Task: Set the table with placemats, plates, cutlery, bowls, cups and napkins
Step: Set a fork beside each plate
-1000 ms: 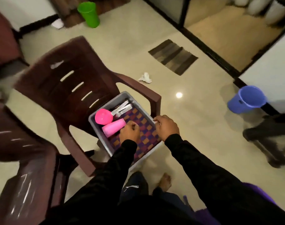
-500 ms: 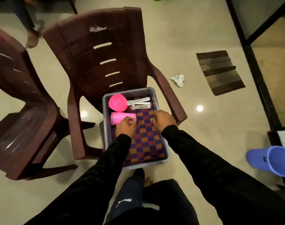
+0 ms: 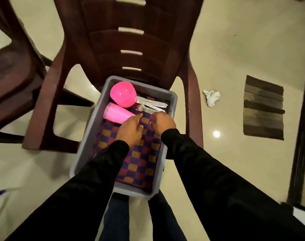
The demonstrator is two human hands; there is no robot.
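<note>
Reaching: both hands are inside a grey bin (image 3: 82,148) that sits on the seat of a dark plastic chair (image 3: 130,40), seen from above.
Left hand (image 3: 130,130): resting flat on the checked placemat (image 3: 139,164), fingers straight and close together, index tip touching the pink cup (image 3: 116,114).
Right hand (image 3: 163,121): fingers curled down at the placemat's far edge, seemingly pinching the cloth; whether it also touches the cutlery cannot be told.
Key relation: the placemat lies directly under both hands, its long axis running 12 to 6 o'clock along the bin; the far edge at 12 o'clock is where the fingers meet it.
Cup: lying on its side at 11 o'clock from the left hand, long axis from 10 to 4 o'clock.
Bowl (image 3: 123,94): pink, tilted, at 12 o'clock from the cup and touching it.
Cutlery (image 3: 150,106): at 12 o'clock from the right hand, handles pointing to 3 o'clock.
Nearer hand: right for cutlery, left for cup.
Counts: one placemat visible, one cup, one bowl; cutlery pieces overlap, roughly three or four, too blurred to count exactly. No plates or napkins show.
Floor: a crumpled white scrap (image 3: 211,98) and a striped mat (image 3: 263,108) at 3 o'clock.
</note>
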